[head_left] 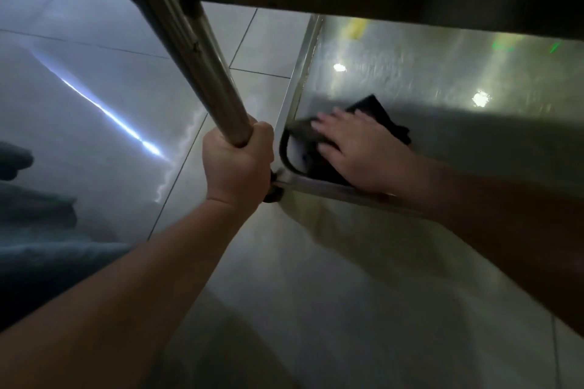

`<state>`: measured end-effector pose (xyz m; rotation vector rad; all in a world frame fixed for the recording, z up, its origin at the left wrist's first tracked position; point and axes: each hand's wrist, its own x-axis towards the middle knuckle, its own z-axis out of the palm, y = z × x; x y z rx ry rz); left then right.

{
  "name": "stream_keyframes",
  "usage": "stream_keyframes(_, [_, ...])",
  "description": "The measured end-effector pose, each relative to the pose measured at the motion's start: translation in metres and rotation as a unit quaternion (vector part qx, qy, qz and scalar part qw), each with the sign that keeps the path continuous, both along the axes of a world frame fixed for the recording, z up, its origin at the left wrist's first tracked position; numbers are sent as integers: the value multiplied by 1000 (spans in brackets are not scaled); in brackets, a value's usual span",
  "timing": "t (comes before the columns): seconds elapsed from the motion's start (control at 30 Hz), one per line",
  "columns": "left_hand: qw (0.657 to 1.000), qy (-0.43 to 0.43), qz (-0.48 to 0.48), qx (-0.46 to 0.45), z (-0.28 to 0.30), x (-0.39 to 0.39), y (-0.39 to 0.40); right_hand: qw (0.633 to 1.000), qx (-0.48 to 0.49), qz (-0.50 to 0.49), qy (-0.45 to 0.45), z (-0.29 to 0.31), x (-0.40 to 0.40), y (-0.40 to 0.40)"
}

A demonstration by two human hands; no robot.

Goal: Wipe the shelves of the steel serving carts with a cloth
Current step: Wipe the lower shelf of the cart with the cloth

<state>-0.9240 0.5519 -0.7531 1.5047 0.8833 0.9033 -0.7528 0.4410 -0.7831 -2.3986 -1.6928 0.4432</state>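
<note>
While the left hand [237, 161] is curled tight round the cart's upright post [202, 63], the dark cloth [373, 117] should be kept flat under even pressure and worked right into the rounded corner (where grime probably gathers). The cloth is pressed by the right hand [357, 148], fingers straight and spread, onto the lower steel shelf [442, 79], which looks streaked and reflective.

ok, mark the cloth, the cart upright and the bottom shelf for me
dark cloth [376, 112]: head view, far corner showing beyond the fingers.
steel cart upright [202, 63]: head view, mid-length of the tube.
bottom shelf [426, 73]: head view, bare steel surface behind the cloth.
</note>
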Motion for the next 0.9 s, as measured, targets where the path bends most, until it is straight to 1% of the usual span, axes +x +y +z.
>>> stream_keyframes(0.07, [1000,-8,3,-4,0,1,-1,996,5,-89,15,-5,-12,42])
stream_keyframes(0.13, [1000,-11,-1,6,-1,1,-1,992,26,-122,17,-12,-29,62])
stream_keyframes(0.17, [1000,-12,-6,11,-2,0,-1,992,36,-119,14,-14,-35,60])
stream_keyframes(0.2, [1000,-11,-5,14,-3,0,-1,994,42,-100,18,-14,-40,52])
stream_keyframes(0.3, [1000,4,23,13,-1,1,-5,998,55,1,40,-11,-50,8])
stream_keyframes(0.37, [999,18,42,7,1,1,-9,996,55,43,53,-9,-50,-18])
stream_keyframes(0.5, [995,54,77,15,3,1,-15,997,34,64,20,-10,-30,-57])
stream_keyframes(0.6, [992,81,92,35,4,0,-16,997,23,71,14,-10,-7,-91])
stream_keyframes(0.7, [985,138,91,52,0,-5,-17,997,22,69,3,-11,11,-126])
stream_keyframes(0.83, [959,264,63,82,-11,-25,-37,998,17,63,2,-10,30,-163])
stream_keyframes(0.9, [945,314,79,49,-18,-33,-60,998,15,59,0,-9,39,-181])
